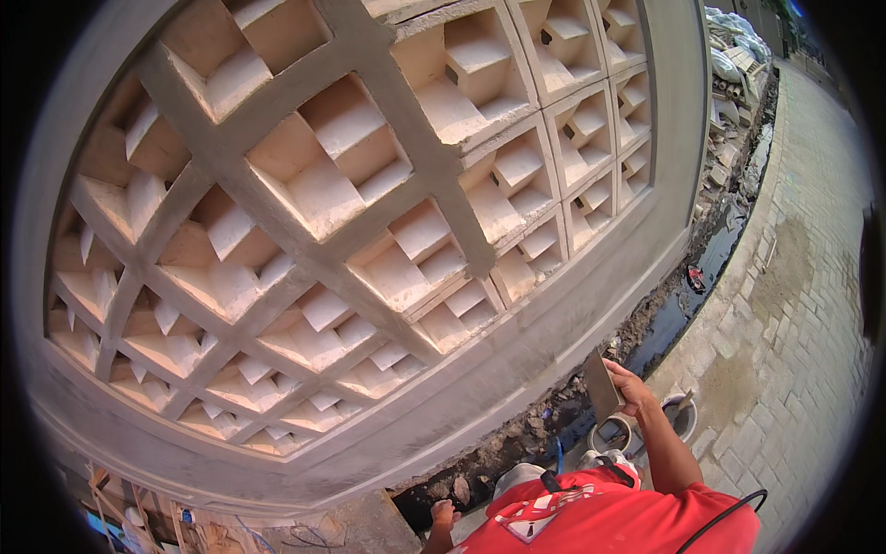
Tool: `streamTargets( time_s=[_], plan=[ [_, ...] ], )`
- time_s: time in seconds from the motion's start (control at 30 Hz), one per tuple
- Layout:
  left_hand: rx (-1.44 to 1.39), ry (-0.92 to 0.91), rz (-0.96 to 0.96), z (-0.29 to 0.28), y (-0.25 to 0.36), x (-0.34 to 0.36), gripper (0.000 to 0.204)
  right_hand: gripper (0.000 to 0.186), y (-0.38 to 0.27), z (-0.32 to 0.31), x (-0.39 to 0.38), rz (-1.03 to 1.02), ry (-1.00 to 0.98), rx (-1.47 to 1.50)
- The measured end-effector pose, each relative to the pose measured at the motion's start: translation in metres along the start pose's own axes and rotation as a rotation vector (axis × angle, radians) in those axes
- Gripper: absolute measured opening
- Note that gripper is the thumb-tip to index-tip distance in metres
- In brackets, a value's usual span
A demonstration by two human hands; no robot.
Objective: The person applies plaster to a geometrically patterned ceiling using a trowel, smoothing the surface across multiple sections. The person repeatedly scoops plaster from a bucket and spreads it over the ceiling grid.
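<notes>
My right hand (629,390) is closed on the edge of a flat rectangular float (604,386), brownish-grey, tilted upright over the ditch beside the wall. Whether the float has a handle is hidden. Lower and to the left, my left hand (445,512) hangs beside my body near the wall's foot, its fingers curled with nothing visible in them. In front of both hands rises a wall of pale openwork blocks (318,180). Grey mortar (452,185) covers the joints on the left and middle; farther right, several block joints are bare.
Between wall and paving runs a ditch with dark water (669,323). Near my right arm stand a bucket (611,434) and another round bucket (685,417) with a tool in it. Rubble (729,120) and sacks lie far right, beside brick paving (812,305). Timber pieces (152,522) lie lower left.
</notes>
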State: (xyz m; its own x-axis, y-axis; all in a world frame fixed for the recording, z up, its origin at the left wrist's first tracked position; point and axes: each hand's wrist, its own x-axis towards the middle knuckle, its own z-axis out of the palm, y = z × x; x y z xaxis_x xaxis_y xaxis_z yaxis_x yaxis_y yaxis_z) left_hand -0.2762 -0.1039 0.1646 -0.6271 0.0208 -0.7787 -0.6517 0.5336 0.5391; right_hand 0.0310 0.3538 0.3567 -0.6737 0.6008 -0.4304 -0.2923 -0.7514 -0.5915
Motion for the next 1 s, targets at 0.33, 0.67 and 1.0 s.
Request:
streamTargets(
  time_s=[0.33,0.67,1.0],
  plan=[
    [-0.161,-0.039,-0.017,0.146,-0.134,-0.089,0.028,0.021,-0.031,-0.124,0.001,0.251,-0.083,-0.075],
    [0.089,0.056,-0.006,0.172,-0.214,-0.208,0.027,0.029,-0.164,0.075,0.048,-0.155,-0.600,0.227],
    [0.190,0.091,0.053,0.173,-0.253,-0.260,0.025,0.018,-0.151,0.031,0.066,-0.148,-0.620,-0.053]
  ],
)
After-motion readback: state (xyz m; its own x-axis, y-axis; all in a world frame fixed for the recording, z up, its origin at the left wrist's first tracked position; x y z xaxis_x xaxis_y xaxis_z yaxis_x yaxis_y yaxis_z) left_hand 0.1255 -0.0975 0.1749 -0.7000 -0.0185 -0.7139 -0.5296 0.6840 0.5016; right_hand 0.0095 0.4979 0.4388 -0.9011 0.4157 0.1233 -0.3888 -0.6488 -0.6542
